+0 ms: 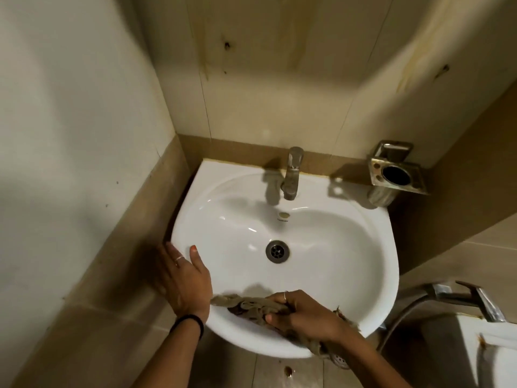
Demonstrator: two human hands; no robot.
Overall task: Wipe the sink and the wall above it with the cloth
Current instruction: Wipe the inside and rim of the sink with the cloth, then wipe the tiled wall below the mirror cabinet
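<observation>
A white oval sink (344,247) hangs in the corner, with a steel drain (277,251) in its bowl and a metal tap (292,173) at its back. My right hand (302,315) grips a bunched brown cloth (246,306) and presses it on the sink's near rim. My left hand (183,275) rests flat on the left rim, fingers spread, thumb inside the bowl, holding nothing. The cream tiled wall (274,88) above the sink carries yellowish streaks and a few dark marks.
A metal holder (394,175) with a round cup opening is fixed to the wall at the sink's back right. A chrome hose and tap fitting (458,299) sit at the lower right beside a white fixture (492,351). A painted wall (70,121) closes the left side.
</observation>
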